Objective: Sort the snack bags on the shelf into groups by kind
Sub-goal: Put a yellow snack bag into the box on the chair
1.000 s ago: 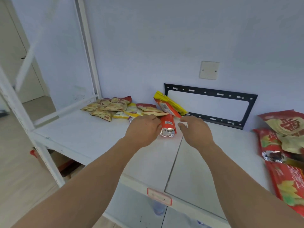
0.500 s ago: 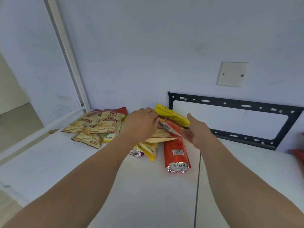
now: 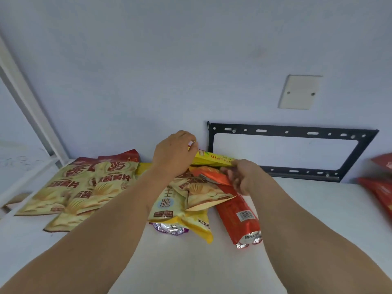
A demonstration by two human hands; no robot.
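Your left hand (image 3: pixel 172 154) curls over the top end of the yellow bag (image 3: pixel 214 159), which leans vs the wall (image 3: pixel 169 60) at 12 o'clock. Your right hand (image 3: pixel 246 176) pinches the upper edge of the long red bag (image 3: pixel 235 211), just below the yellow one; that bag runs toward 5 o'clock. Tan chip bags (image 3: pixel 84 185) lie at 9 o'clock, w/ one more under your left wrist. All sit on a white shelf (image 3: pixel 191 262). Black bracket (image 3: pixel 297 132) and blank switch plate (image 3: pixel 299 92) on the wall at 2 o'clock.
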